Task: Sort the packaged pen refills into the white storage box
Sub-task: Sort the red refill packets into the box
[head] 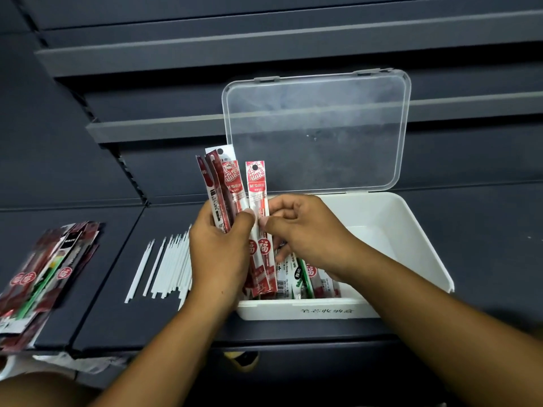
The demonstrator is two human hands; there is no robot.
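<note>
Left hand grips my fan of packs; right hand pinches one pack mid-length, just beside it, over the box. Light, slick, floppy film, I'd judge: hold at the stiff middle

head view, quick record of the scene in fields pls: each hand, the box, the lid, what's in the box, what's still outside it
left hand: grips a fanned bundle of red packets, upright over the box's left end
right hand: pinches a single red packet beside the bundle
white box: open, on the dark surface
clear lid: raised behind the box
packets in box: a few lying at the near left
outside: pile of packets far left; loose white tubes between pile and box
</note>
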